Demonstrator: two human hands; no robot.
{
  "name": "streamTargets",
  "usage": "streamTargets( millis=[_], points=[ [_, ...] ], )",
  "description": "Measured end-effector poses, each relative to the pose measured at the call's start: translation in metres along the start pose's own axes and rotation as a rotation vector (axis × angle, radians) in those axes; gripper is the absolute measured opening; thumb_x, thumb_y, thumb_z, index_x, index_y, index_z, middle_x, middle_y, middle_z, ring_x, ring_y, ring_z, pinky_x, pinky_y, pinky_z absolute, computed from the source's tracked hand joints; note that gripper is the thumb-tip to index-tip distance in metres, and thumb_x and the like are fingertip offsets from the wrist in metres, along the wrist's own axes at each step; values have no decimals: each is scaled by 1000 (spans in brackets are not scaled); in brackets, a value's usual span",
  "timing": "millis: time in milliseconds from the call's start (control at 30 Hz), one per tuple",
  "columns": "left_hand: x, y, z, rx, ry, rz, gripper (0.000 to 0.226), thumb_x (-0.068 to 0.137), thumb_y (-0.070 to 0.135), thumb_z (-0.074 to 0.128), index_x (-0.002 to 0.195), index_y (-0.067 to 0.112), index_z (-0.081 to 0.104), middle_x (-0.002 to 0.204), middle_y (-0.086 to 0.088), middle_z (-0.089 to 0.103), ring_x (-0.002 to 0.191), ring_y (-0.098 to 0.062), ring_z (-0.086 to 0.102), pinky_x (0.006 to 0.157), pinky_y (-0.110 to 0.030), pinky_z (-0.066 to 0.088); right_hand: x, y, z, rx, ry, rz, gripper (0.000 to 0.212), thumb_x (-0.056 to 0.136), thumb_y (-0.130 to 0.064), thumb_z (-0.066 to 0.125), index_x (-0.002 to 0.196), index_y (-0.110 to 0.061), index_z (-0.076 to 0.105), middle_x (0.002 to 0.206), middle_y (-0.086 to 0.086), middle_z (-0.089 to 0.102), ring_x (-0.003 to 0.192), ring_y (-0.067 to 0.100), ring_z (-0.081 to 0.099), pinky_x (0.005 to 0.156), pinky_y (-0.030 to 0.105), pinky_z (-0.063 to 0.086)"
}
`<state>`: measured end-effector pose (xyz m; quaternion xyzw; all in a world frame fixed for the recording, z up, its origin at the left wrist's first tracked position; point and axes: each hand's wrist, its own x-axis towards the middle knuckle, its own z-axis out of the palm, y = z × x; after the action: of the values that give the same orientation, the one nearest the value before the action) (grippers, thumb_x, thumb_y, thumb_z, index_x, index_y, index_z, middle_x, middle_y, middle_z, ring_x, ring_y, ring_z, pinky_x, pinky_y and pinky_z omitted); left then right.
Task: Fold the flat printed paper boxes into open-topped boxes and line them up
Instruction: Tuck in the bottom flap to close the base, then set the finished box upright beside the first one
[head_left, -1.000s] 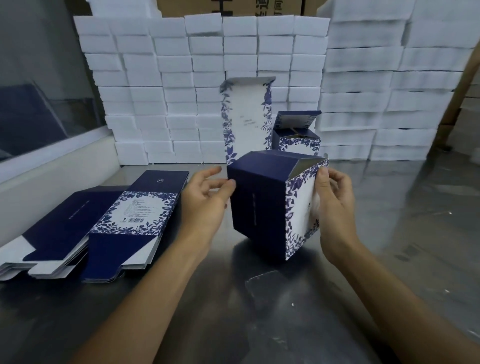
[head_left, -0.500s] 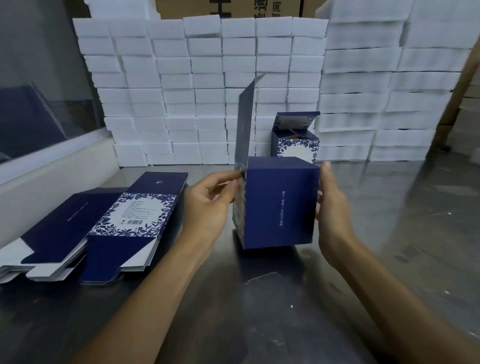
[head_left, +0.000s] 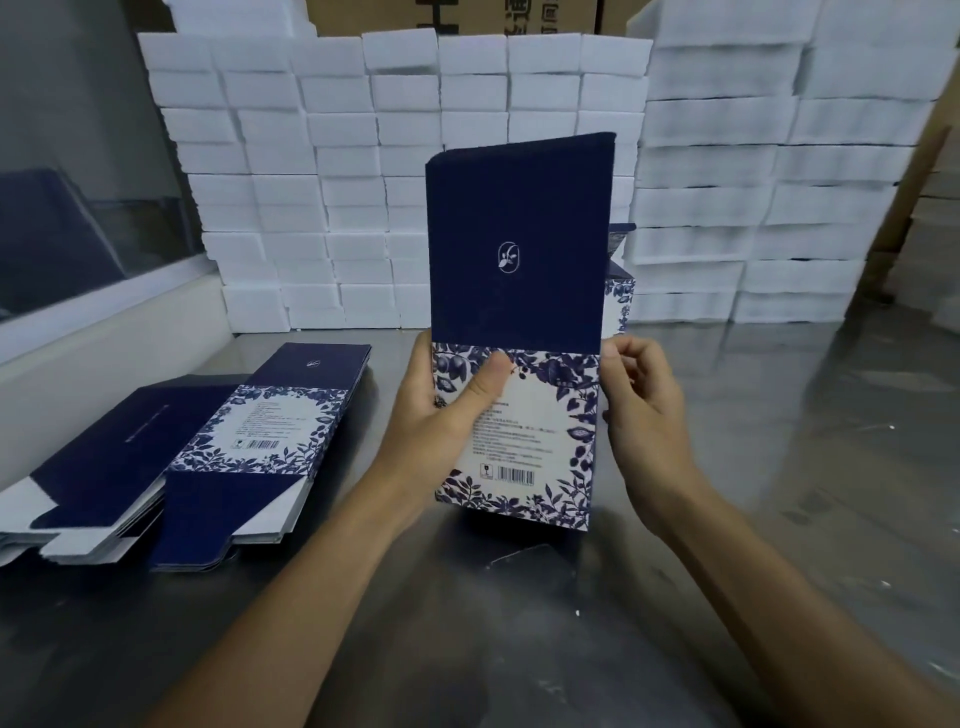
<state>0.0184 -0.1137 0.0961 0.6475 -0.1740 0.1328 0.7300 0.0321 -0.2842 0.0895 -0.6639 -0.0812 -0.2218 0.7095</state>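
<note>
While the left hand (head_left: 441, 415) clamps the box's left edge, thumb laid flat across the floral panel and fingers wrapped behind, the right hand (head_left: 641, 410) pinches the right edge up near the top of that panel, fingers curled onto the cardboard. Both grips are tight on the folded box (head_left: 519, 415), which stands upright between them, its lower edge just at the steel counter (head_left: 779, 493), whether touching or a hair above I can't say. Its tall navy lid flap (head_left: 519, 244) sticks straight up, a small white emblem in the middle, and the barcode panel faces us. Just behind its right side peeks another folded box (head_left: 621, 296), mostly hidden. Off to the left on the counter lies a stack of flat boxes (head_left: 249, 441), fanned and overlapping, navy and floral print up. Along the back rises a wall of white foam blocks (head_left: 363, 182), with brown cartons above it.
</note>
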Motion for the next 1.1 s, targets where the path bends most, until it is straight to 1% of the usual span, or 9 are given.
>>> streamTargets(
  millis=[133, 233, 300, 400, 567, 700, 800, 933, 1100],
  points=[
    [-1, 2, 3, 80, 45, 117, 39, 84, 43, 66, 120, 43, 50, 118, 29, 65, 112, 7, 61, 91, -13, 47, -3, -4, 2, 45, -54, 55, 35, 100, -55, 46, 108, -26, 63, 117, -3, 71, 112, 13, 65, 102, 45, 49],
    [0, 2, 3, 102, 64, 144, 30, 92, 44, 63, 119, 46, 50, 120, 30, 64, 115, 7, 59, 94, -16, 45, -7, -5, 5, 69, -149, 77, 70, 78, -78, 45, 125, -30, 61, 128, -9, 67, 122, 9, 61, 106, 44, 45],
    [0, 2, 3, 28, 71, 131, 21, 97, 43, 54, 118, 42, 54, 122, 22, 66, 116, 0, 61, 97, -23, 47, -9, -4, 6, 97, -154, 82, 74, 73, -72, 59, 129, -24, 55, 127, -7, 67, 118, 10, 64, 97, 32, 52],
    [1, 1, 6, -43, 94, 96, 17, 104, 34, 46, 115, 37, 58, 118, 17, 70, 112, -4, 65, 91, -20, 53, -10, -2, 6, 127, -141, 99, 60, 78, -54, 67, 127, -21, 53, 124, -5, 69, 110, 9, 67, 78, 18, 53],
    [2, -8, 11, -75, 143, 56, 18, 99, 22, 51, 115, 30, 56, 109, 16, 71, 100, -3, 68, 76, -15, 52, -7, 0, 7, 211, -108, 88, 39, 79, -35, 62, 115, -22, 56, 120, 5, 69, 105, 18, 68, 81, 29, 52],
    [5, -12, 7, -149, 145, 29, 36, 94, 10, 55, 125, 29, 53, 121, 18, 68, 113, -6, 65, 86, -23, 54, -8, 1, 8, 212, -117, 45, 38, 78, -26, 58, 116, -23, 58, 120, 6, 69, 106, 23, 66, 84, 33, 51],
    [5, -11, 5, -195, 109, -9, 50, 83, 17, 62, 131, 29, 56, 123, 7, 70, 113, -17, 67, 91, -35, 55, -7, -3, 5, 205, -147, -18, 40, 81, -22, 56, 121, -22, 59, 118, 2, 71, 109, 23, 68, 83, 31, 53],
    [7, -6, 1, -278, -17, -83, 54, 87, 21, 62, 139, 28, 54, 127, -3, 68, 113, -24, 67, 86, -42, 57, -8, -4, 3, 253, -191, -52, 49, 86, -19, 56, 135, -17, 55, 125, 3, 69, 116, 23, 66, 88, 29, 54],
    [4, -6, -2, -331, -58, -160, 57, 82, 35, 60, 137, 23, 54, 120, -2, 72, 103, -20, 71, 69, -35, 59, -6, -5, 1, 278, -241, -93, 51, 89, -19, 56, 140, -15, 51, 131, 1, 67, 123, 21, 62, 92, 28, 52]
  ],
)
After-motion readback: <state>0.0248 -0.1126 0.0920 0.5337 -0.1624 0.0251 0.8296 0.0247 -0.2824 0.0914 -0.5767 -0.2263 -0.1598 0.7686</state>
